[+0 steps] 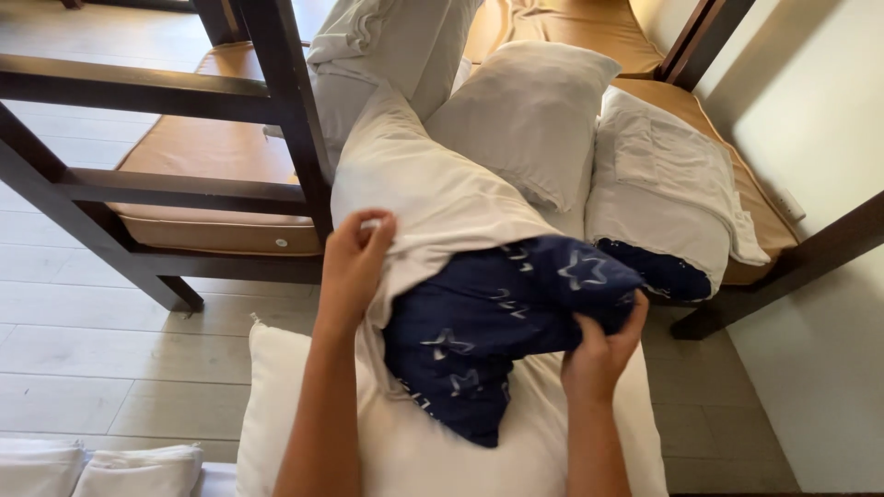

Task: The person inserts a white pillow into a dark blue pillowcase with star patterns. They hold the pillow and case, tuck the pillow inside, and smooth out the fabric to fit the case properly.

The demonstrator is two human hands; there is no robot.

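A navy star-patterned pillow [502, 322] is gripped by the right hand [603, 354] while the white pillowcase [433, 198] is pinched by the left hand [354, 258], mid-covering; steady pulling seems needed.

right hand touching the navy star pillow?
Touching. The head view shows the right hand with fingers curled over the edge of the navy star pillow, gripping it where it sticks out of the white pillowcase.

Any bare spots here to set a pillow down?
Free: tan mattress left of the dark bed post, its far end beyond the white pillow, and wood floor at left. Crowded: the middle, where left hand and right hand work the navy star pillow and white cover.
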